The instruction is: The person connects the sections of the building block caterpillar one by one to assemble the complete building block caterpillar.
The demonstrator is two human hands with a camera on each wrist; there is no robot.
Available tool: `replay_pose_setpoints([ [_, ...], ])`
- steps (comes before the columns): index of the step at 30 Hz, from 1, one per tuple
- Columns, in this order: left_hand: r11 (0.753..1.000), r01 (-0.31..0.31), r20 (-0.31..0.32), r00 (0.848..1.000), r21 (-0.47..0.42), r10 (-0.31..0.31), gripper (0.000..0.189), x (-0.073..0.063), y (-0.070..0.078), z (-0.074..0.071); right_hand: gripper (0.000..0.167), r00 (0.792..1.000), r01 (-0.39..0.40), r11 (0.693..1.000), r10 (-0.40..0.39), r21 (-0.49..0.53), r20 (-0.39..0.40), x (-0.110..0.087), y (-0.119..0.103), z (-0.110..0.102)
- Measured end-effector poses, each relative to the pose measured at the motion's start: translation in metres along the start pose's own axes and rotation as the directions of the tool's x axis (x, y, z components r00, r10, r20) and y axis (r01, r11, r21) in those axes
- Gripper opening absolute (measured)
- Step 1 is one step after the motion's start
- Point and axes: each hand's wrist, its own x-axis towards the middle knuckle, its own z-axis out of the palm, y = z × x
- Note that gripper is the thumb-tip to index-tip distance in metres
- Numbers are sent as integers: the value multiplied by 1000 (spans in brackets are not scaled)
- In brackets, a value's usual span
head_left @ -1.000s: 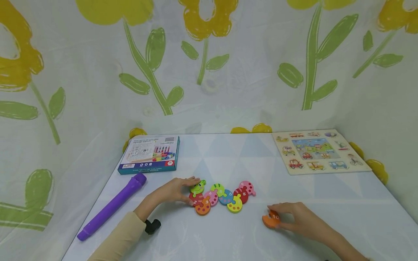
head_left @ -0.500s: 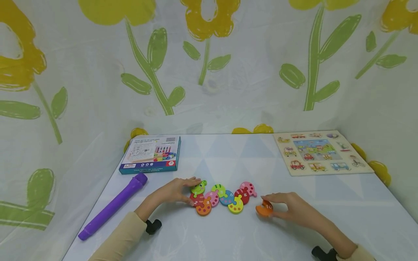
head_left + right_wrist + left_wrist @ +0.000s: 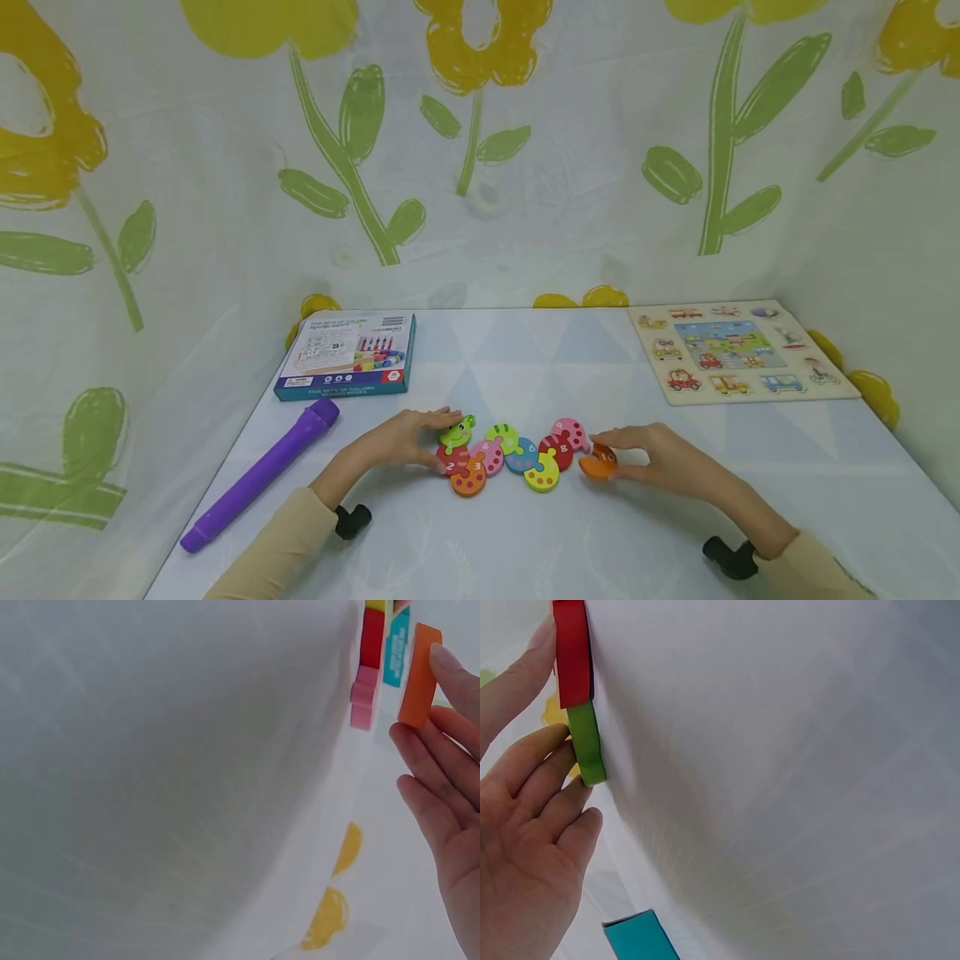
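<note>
In the head view a wooden caterpillar puzzle (image 3: 522, 456) of joined, numbered pieces lies on the table. It runs from a green smiling head (image 3: 457, 432) at left to a pink piece (image 3: 570, 433) marked 9 at right. My left hand (image 3: 401, 437) touches the head end, fingertips at the green edge and thumb (image 3: 525, 675) against the red piece (image 3: 571, 652). With thumb and fingers my right hand (image 3: 667, 458) pinches an orange puzzle piece (image 3: 421, 679). It is tilted, close beside the pink piece's tab (image 3: 363, 697), with a gap showing in the right wrist view.
At the back left lies a flat boxed toy (image 3: 345, 354); a purple stick (image 3: 258, 475) lies in front of it. A wooden vehicle puzzle board (image 3: 738, 350) is at the back right. Flower-printed cloth (image 3: 480, 233) walls in the back and sides.
My right hand has carried the orange piece left and away from me, up to the pink end of the caterpillar. The left hand stays at the head end.
</note>
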Motion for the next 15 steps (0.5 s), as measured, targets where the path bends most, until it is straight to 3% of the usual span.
replay_pose_setpoints([
  [4,1000,-6,0,1000,-1,6,77,0,0,0,48,999,32,999,-32,-8,4,5,2,-1],
  [15,1000,-6,-3,1000,-19,6,76,0,-1,0,48,999,28,999,-27,-32,43,16,6,-4],
])
